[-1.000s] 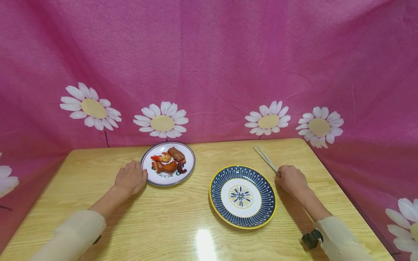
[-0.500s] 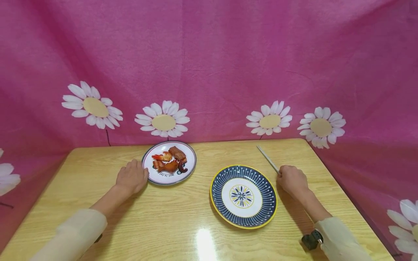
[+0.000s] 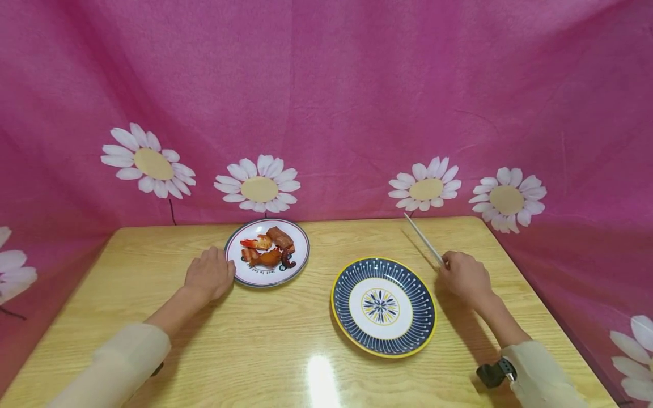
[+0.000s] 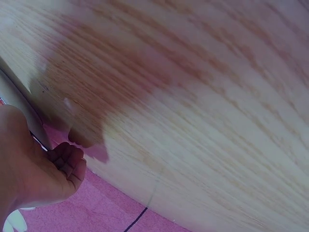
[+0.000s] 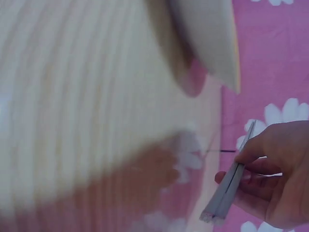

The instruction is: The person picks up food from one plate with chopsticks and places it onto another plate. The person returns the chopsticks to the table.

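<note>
My right hand (image 3: 465,276) grips a pair of pale grey chopsticks (image 3: 424,239) at the table's right side. Their tips point toward the back, just above the tabletop. In the right wrist view the chopsticks (image 5: 224,195) lie together between thumb and fingers. A blue-and-white plate with a yellow rim (image 3: 352,335) sits to the left of that hand. My left hand (image 3: 209,275), fingers loosely bent, rests at the left edge of a white plate (image 3: 255,279), its thumb side against the rim. On that plate lie a shrimp (image 3: 257,242), a brown meat piece (image 3: 280,238) and other food pieces.
Both plates stand on a light wooden table (image 3: 255,351). A pink cloth with white daisies (image 3: 336,113) hangs behind the table and along its sides. A small dark device (image 3: 492,374) is strapped at the right wrist.
My right hand has risen slightly with the chopsticks, whose tips have come together and lifted off the table. The left hand stays by the white plate. The view shifts a little.
</note>
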`<state>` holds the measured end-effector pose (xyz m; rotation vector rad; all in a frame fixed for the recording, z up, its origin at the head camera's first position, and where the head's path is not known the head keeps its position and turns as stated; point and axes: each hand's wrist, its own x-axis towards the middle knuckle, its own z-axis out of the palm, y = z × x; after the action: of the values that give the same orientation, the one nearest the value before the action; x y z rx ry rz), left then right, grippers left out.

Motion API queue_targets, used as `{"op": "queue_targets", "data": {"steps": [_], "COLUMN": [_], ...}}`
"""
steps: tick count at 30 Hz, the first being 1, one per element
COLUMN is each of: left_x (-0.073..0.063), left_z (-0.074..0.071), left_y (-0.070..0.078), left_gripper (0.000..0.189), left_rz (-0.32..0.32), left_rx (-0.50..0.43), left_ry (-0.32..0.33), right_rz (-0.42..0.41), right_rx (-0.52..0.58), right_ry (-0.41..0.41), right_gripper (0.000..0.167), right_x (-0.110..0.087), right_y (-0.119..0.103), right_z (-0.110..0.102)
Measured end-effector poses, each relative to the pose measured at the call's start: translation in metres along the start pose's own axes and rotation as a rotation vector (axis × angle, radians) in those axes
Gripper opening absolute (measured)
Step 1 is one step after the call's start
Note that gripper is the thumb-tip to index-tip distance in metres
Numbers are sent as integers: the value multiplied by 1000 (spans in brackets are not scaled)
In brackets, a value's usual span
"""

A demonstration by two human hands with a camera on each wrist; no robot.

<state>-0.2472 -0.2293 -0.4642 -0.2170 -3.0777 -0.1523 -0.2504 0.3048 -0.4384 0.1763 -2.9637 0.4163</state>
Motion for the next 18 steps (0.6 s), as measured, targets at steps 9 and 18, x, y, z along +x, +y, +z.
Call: {"op": "queue_targets", "data": {"steps": [9,18], "left_x": [0,2], "left_z": [-1,0], "left_y": [0,-1], "left_gripper": [38,39], "left_rz": [-7,-15], "left_rx": [-5,-7], "left_ry": [-14,-38], "right_rz": [52,13], "right_rx": [117,286], "right_ry": [-92,-43], "right_gripper": [20,30], "right_x": [1,-3], "right_y": [-19,-32], "right_z": [-14,-17]}}
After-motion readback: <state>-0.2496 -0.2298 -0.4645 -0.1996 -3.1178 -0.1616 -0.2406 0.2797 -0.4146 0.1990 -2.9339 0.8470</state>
